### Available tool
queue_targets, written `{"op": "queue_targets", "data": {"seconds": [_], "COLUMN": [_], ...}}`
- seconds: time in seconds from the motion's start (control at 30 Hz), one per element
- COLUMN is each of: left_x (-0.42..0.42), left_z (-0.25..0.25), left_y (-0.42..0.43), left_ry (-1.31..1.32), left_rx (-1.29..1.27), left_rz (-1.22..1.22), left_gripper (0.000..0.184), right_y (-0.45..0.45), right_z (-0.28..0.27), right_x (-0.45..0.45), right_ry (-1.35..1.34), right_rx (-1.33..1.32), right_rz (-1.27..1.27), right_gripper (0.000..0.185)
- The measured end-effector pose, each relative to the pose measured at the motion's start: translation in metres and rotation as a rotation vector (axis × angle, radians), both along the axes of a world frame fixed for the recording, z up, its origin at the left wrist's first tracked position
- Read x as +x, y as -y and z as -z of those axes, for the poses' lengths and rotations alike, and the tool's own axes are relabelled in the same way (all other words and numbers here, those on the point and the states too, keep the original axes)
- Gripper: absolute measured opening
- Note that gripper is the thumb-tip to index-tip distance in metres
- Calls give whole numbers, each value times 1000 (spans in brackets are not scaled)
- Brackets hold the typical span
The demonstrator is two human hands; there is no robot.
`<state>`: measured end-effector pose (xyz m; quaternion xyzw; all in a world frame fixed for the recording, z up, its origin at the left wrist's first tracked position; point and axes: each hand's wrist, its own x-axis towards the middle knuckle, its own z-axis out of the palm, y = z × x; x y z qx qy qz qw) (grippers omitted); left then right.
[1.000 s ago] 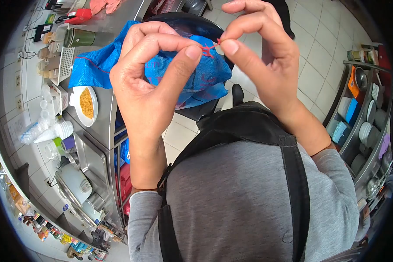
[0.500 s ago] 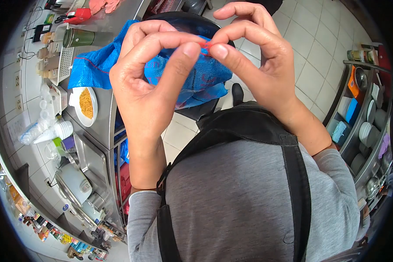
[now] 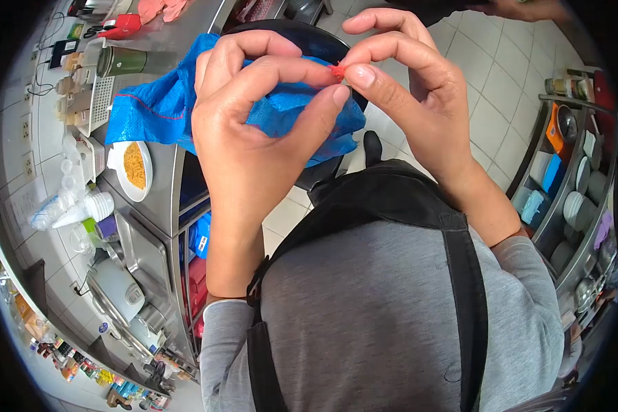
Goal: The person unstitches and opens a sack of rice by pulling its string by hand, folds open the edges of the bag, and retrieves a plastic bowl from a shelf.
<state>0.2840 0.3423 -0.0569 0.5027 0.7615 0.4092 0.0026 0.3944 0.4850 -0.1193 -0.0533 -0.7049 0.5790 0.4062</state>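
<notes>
**Small frayed red strand (image 3: pixel 338 69) held up btwn 2 hands**

L hand (image 3: pixel 244 134): index tip against the strand, thumb tip just below it, only a narrow space at most; can't tell if the 2 tips meet. Other fingers loosely curled. R hand (image 3: pixel 432 103): thumb & index pinched on the strand's other side, remaining fingers bent & raised. Fingertips of both hands v. close together.

Strand is in front of a crumpled blue woven-plastic sack (image 3: pixel 144 113) w/ red stitching, partly hidden by L hand. 1 end lies on the stainless-steel counter (image 3: pixel 161 180); rest extends past the counter edge, next to a round black vessel (image 3: pixel 319 42).

On the counter, near the sack: white oval dish (image 3: pixel 122 181) w/ orange-brown crumbly food (image 3: pixel 135 165), plus a clear container w/ green contents (image 3: pixel 122 61) beside a white perforated basket (image 3: pixel 101 99). Top R of view: another person's forearm (image 3: pixel 522 9), well apart from both hands.
</notes>
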Motion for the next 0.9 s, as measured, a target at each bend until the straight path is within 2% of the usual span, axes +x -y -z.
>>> {"op": "queue_targets", "data": {"seconds": [0.9], "left_x": [2], "left_z": [1], "left_y": [3], "left_ry": [-2], "left_rx": [3], "left_rz": [-23], "left_gripper": [21], "right_y": [-3], "right_z": [-1], "right_x": [6], "right_ry": [-2], "right_rx": [-97], "right_rz": [-50], "right_gripper": [11]}}
